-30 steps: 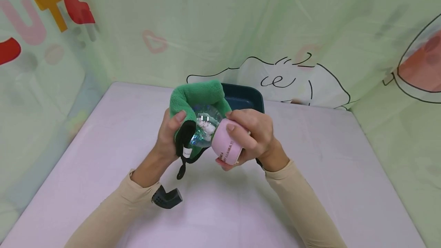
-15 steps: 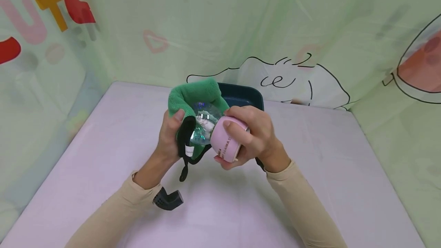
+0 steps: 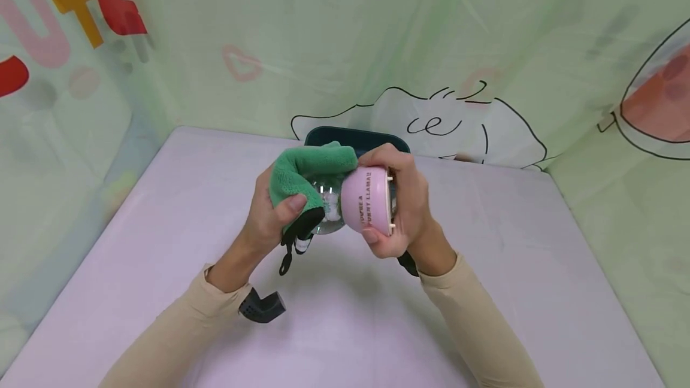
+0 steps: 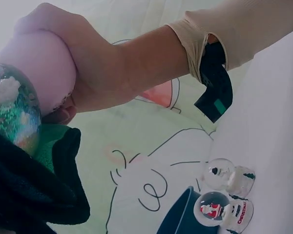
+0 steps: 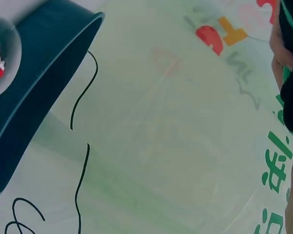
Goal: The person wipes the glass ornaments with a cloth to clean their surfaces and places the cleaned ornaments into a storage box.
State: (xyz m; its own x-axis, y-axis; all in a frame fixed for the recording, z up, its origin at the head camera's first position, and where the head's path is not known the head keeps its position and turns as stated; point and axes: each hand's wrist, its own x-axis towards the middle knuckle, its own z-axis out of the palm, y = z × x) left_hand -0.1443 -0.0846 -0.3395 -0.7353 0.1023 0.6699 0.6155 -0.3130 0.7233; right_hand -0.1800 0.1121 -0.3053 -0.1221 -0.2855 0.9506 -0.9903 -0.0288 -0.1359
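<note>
In the head view a snow globe (image 3: 368, 199) lies sideways between both hands, its pink base lettered and its clear dome pointing left. My right hand (image 3: 411, 205) grips the base, thumb at the near side and fingers over the far side. Folded partly around the dome is a green cloth (image 3: 293, 172) with black trim, a loop and a white tag, which my left hand (image 3: 264, 211) holds with the thumb on top. The left wrist view shows glitter and a white shape inside the dome (image 4: 12, 107). Cloth hides the dome's left part.
Behind the hands a dark teal bin (image 3: 350, 135) stands at the table's back edge. Beside it in the left wrist view are a snow globe with a red-and-white figure (image 4: 212, 208) and another clear snow globe (image 4: 219, 174). A printed sheet (image 3: 323, 35) hangs behind.
The snow globe has turned so its base points right and its lettering shows more fully. The cloth has come down closer over the dome. My right hand has changed its hold on the base.
</note>
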